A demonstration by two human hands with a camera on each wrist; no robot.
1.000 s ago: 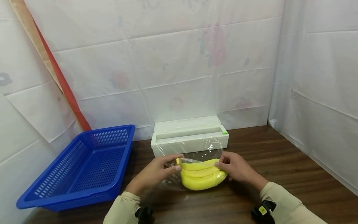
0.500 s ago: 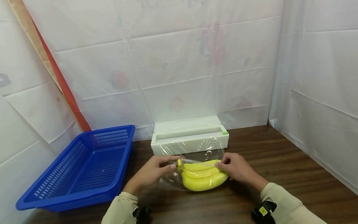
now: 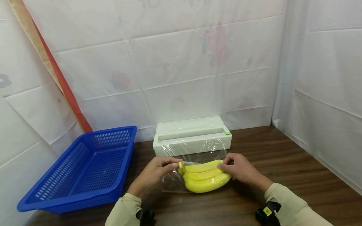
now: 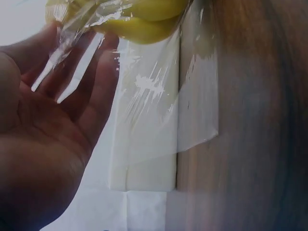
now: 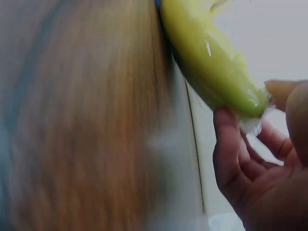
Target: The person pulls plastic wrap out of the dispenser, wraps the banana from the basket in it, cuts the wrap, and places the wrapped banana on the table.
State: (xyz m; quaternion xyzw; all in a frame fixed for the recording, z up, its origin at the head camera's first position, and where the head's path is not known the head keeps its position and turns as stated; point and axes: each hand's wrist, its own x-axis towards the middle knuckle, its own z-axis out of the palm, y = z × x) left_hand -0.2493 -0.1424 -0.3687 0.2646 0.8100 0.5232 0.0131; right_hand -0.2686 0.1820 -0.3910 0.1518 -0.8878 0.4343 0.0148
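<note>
Bananas (image 3: 205, 177) in clear film (image 4: 199, 113), over middle of surface (image 3: 282, 166), near side of open white box (image 3: 190, 125). Left hand (image 3: 156, 171): grip holds stem end between thumb and fingers. Right hand (image 3: 241, 168): grip pinches opposite tip. Blue basket (image 3: 68, 200) at left.

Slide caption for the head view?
Left hand and right hand hold bananas in clear film, near an open white box and blue basket.

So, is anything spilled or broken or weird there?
I see nothing spilled or broken. Only the clear film looks a little untidy: it's creased and sticks out loosely beyond the bananas, instead of lying snug.
</note>
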